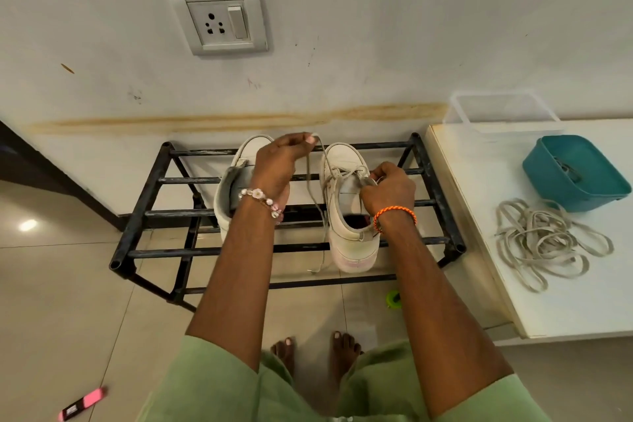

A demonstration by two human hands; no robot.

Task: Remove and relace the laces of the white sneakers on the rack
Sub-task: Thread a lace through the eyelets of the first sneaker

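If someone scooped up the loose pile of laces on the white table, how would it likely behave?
The pile of laces lies in slack, flat loops, so it would probably droop and trail, not lift as one piece. It looks light. Overlapping loops may snag each other, and the loop near the white table edge could slide off if pushed.

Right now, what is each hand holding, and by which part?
The left hand pinches the lace of the right-hand sneaker near its tip, pulled upward. The right hand grips the same sneaker's upper by the eyelets; whether it also holds lace cannot be told.
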